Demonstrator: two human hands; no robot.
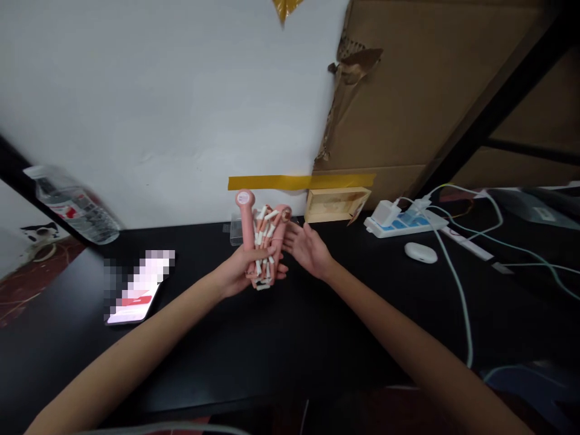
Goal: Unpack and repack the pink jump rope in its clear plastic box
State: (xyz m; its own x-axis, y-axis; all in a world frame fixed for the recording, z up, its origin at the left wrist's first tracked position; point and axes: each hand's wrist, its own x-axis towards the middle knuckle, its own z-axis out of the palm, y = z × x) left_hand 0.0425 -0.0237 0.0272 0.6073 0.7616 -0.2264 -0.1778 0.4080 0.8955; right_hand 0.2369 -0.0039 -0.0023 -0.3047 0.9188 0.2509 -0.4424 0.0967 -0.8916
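Observation:
A beaded jump rope [265, 232] with pink handles and white and pink segments is folded into a compact bundle above the black table. My left hand [238, 270] is closed around its lower part, with the thumb across the front and some fingertips showing on the far side. One handle stands upright at the left of the bundle; the other leans on its right. Just to the right, my right hand [312, 251] is open, palm toward the bundle, fingers stretched. Its fingertips come close to the right handle; whether they touch I cannot tell.
Behind the bundle sits a small clear plastic box [235, 231]. A wooden tray [338, 205] leans by the wall. To the right are a power strip [403, 223] with cables and a white earbud case [421, 252]. A phone [140, 296] and a water bottle [77, 205] are at left.

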